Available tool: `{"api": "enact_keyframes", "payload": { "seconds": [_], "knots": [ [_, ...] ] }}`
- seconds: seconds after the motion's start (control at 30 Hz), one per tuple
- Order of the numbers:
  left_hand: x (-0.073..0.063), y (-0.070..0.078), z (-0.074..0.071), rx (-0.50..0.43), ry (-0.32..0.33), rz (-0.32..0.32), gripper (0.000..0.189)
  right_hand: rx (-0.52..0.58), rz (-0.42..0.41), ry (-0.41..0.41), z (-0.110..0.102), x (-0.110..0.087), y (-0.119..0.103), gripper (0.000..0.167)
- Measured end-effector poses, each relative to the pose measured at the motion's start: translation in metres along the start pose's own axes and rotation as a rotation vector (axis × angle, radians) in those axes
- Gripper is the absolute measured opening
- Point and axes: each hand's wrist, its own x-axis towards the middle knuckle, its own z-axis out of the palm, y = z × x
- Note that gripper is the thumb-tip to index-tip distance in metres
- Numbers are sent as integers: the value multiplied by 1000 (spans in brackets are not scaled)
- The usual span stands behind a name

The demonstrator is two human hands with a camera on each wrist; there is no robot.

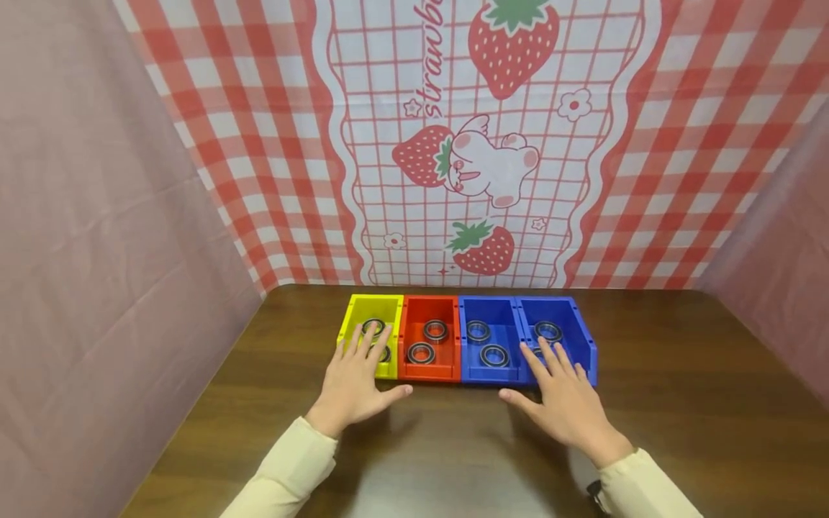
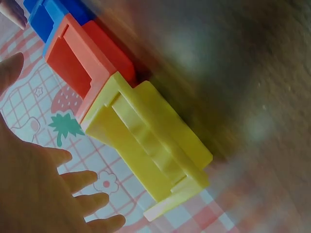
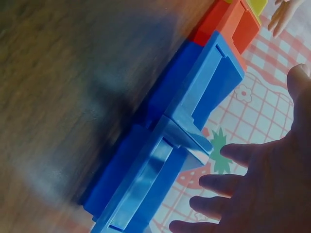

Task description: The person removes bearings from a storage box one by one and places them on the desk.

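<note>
Four bins stand side by side: a yellow bin [image 1: 377, 305], a red bin [image 1: 430, 308] and two blue bins, the left blue bin [image 1: 488, 311] and the right blue bin [image 1: 587, 351]. Ring-shaped ball bearings lie in each, such as a bearing [image 1: 411, 353] in the red one and a bearing [image 1: 484, 355] in the left blue one. My left hand [image 1: 352, 388], fingers spread, overlaps the yellow bin's front and partly hides its bearings. Over the right blue bin's front my right hand [image 1: 570, 404] is spread likewise, partly covering a bearing. Neither hand holds anything.
The bins stand toward the back of a brown wooden table [image 1: 447, 460]. Behind it hangs a red-and-white checked cloth [image 1: 272, 144] with strawberry prints. Plain pinkish curtains [image 1: 103, 230] flank both sides.
</note>
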Motion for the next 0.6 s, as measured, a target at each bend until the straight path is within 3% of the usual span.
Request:
{"api": "enact_keyframes", "payload": {
  "seconds": [0.6],
  "knots": [
    [2,-11,-3,-34,-16,25,92,3,-40,23,-2,5,-6,88]
  ]
}}
